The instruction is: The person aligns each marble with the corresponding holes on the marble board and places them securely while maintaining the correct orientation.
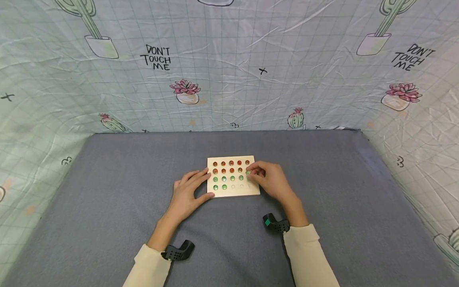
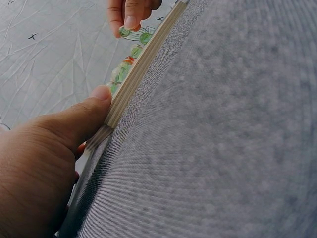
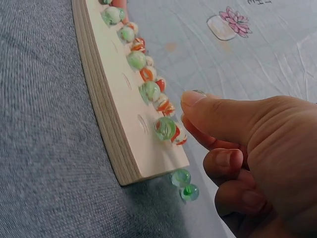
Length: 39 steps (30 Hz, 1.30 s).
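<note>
A pale wooden board (image 1: pixel 227 191) lies on the grey cloth with rows of marbles in its hollows. Red-and-white marbles (image 1: pixel 231 170) fill the far rows; green marbles (image 1: pixel 232 178) sit in the nearer ones. My left hand (image 1: pixel 186 197) rests against the board's left edge, its fingers spread and the thumb (image 2: pixel 101 94) at the near corner. Over the board's right side, my right hand (image 1: pixel 270 179) pinches a green marble (image 2: pixel 124 31) between thumb and forefinger, mostly hidden by the fingertips in the right wrist view. Its other fingers are curled. Several hollows (image 3: pixel 142 124) in the nearest row hold no marble.
Two loose green marbles (image 3: pixel 184 184) lie past the board's right end, hidden by the right hand in the head view. Grey cloth (image 1: pixel 143 159) covers the table. A printed curtain (image 1: pixel 229 79) hangs behind it and along both sides.
</note>
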### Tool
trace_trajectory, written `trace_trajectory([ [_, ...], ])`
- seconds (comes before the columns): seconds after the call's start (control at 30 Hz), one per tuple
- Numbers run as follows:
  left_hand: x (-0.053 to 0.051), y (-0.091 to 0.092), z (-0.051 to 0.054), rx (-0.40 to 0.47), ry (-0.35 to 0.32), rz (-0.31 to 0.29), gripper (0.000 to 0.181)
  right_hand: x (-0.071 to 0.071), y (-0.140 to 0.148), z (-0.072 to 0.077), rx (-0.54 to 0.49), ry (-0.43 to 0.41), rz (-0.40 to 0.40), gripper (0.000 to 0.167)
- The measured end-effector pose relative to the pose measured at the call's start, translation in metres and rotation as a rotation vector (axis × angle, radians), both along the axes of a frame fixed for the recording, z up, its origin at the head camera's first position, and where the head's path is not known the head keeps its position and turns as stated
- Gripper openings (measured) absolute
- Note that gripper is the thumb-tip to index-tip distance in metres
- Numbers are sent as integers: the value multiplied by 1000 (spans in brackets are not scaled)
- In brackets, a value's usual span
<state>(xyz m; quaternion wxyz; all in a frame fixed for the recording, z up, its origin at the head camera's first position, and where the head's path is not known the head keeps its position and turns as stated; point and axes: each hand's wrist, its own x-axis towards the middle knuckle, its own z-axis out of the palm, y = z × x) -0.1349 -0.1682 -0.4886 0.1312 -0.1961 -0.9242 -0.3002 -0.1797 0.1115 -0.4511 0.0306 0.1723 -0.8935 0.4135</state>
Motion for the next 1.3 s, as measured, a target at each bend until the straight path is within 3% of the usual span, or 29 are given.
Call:
trace_trajectory([
  [0.5, -2, -2, 1, -4, -8, -9, 65, 2, -14, 2, 12, -16, 125, 12],
  [1.3, -5, -3, 4, -2, -8, -9, 66, 6, -33, 4, 86, -20, 217, 11],
])
